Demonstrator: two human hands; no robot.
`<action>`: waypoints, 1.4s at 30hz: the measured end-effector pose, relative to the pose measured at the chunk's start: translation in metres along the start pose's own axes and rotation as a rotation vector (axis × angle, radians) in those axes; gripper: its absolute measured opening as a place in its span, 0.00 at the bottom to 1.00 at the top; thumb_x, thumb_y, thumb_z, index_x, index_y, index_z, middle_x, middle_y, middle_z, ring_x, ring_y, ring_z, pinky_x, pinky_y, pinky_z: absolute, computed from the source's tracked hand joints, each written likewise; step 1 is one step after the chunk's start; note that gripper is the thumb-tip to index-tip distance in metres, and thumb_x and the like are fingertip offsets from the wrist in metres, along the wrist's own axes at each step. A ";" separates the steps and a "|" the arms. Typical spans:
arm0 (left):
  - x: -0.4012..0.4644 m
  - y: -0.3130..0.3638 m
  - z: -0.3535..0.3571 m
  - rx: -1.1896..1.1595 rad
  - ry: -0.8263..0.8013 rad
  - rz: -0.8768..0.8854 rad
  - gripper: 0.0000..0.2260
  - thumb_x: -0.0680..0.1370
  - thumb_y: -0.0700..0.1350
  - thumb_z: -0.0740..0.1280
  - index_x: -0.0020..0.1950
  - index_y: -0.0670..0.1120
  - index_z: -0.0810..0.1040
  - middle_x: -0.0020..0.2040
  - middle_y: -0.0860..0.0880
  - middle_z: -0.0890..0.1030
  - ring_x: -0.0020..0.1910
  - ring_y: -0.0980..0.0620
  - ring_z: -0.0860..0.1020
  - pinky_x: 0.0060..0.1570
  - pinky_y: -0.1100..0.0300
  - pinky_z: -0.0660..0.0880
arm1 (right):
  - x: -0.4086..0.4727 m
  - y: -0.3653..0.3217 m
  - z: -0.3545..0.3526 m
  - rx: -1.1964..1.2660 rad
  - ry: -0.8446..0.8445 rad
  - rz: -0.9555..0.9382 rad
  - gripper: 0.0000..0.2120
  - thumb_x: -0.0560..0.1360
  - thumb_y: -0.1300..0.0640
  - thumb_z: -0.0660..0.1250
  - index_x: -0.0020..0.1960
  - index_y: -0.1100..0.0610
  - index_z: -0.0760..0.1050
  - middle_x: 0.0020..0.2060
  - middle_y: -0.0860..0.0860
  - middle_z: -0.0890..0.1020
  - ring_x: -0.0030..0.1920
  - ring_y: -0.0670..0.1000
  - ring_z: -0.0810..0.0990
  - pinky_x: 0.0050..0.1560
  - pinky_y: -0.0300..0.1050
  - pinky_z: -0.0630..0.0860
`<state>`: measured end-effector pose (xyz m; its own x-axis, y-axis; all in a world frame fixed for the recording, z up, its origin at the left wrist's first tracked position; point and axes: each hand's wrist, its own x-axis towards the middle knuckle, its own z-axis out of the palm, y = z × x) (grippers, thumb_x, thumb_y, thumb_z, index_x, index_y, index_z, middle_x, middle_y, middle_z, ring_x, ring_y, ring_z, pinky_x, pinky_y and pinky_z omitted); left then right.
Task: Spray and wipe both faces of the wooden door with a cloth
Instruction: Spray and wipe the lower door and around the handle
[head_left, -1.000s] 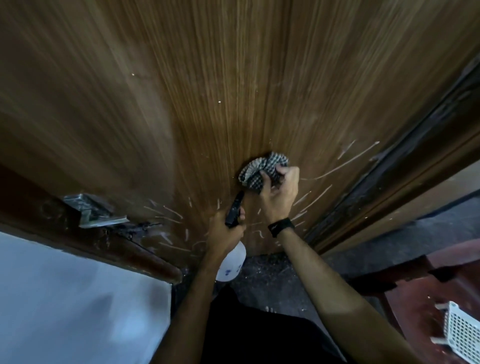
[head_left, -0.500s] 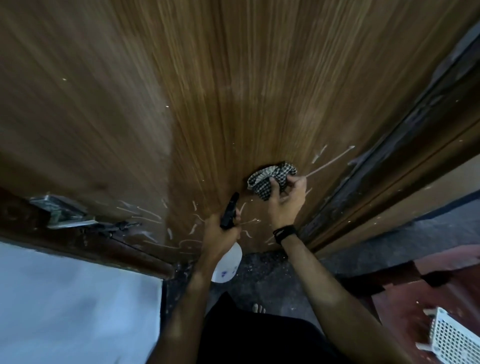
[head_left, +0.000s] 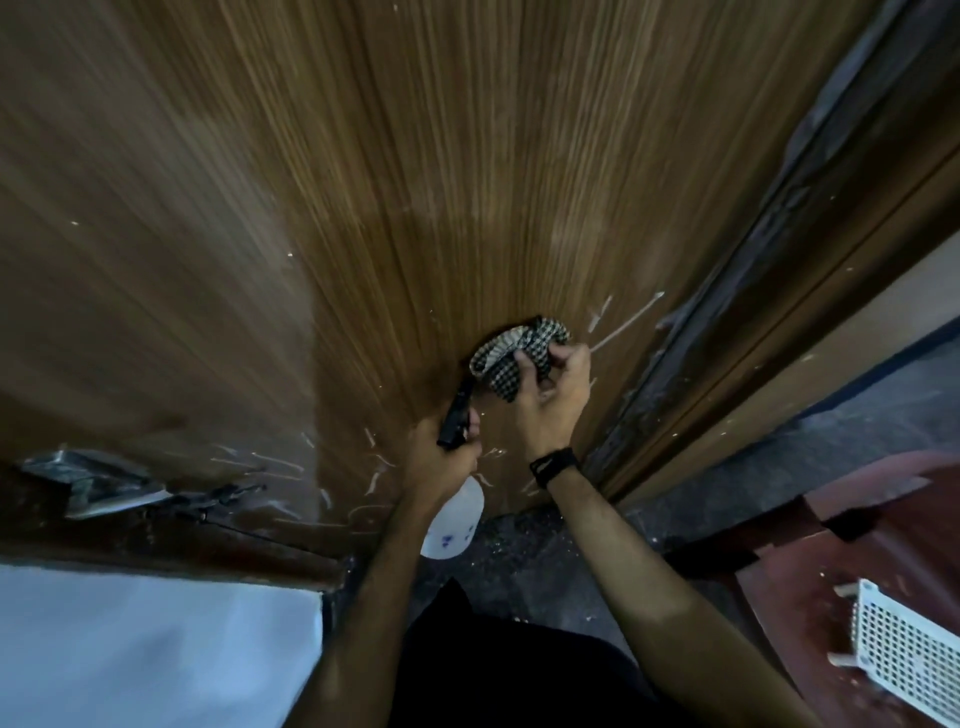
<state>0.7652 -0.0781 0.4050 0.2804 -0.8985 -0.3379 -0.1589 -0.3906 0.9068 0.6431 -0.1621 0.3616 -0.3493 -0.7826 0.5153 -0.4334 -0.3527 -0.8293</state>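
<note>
Dim in here, the wooden door (head_left: 363, 208) catching a soft warm sheen up its middle while its left side smears into streaky blur, the wide lens bowing the frame edges and the floor (head_left: 519, 566) lying in grainy shadow.

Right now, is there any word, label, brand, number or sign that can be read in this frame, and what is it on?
None can be read.
Spray bottle in the left hand: small blue marks on its white body, too blurred to read.
Black wristband on the right wrist: a pale mark, too small to tell.
Wooden door, checked cloth in the right hand and white perforated basket: no text seen.
</note>
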 end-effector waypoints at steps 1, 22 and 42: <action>0.004 0.002 0.001 0.001 -0.020 0.020 0.15 0.76 0.27 0.65 0.41 0.47 0.79 0.33 0.49 0.78 0.29 0.54 0.75 0.31 0.62 0.72 | -0.005 0.006 0.000 -0.014 -0.022 0.020 0.13 0.74 0.63 0.73 0.50 0.60 0.69 0.44 0.54 0.73 0.42 0.50 0.73 0.40 0.44 0.71; 0.015 0.036 0.065 0.156 -0.270 0.192 0.08 0.71 0.30 0.67 0.45 0.41 0.81 0.37 0.48 0.81 0.36 0.46 0.77 0.43 0.50 0.77 | 0.085 -0.007 -0.065 -0.062 0.197 -0.006 0.12 0.74 0.58 0.74 0.51 0.60 0.72 0.46 0.53 0.76 0.45 0.52 0.77 0.42 0.40 0.74; 0.027 0.037 0.109 0.145 -0.054 0.182 0.06 0.68 0.45 0.68 0.42 0.53 0.82 0.35 0.52 0.82 0.38 0.44 0.80 0.44 0.42 0.79 | 0.072 0.061 -0.073 0.021 0.124 0.062 0.11 0.76 0.60 0.72 0.51 0.61 0.70 0.43 0.53 0.73 0.39 0.50 0.73 0.37 0.43 0.72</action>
<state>0.6633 -0.1389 0.4023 0.1841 -0.9646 -0.1888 -0.3379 -0.2424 0.9094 0.5315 -0.2024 0.3639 -0.4755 -0.7345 0.4842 -0.3904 -0.3171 -0.8643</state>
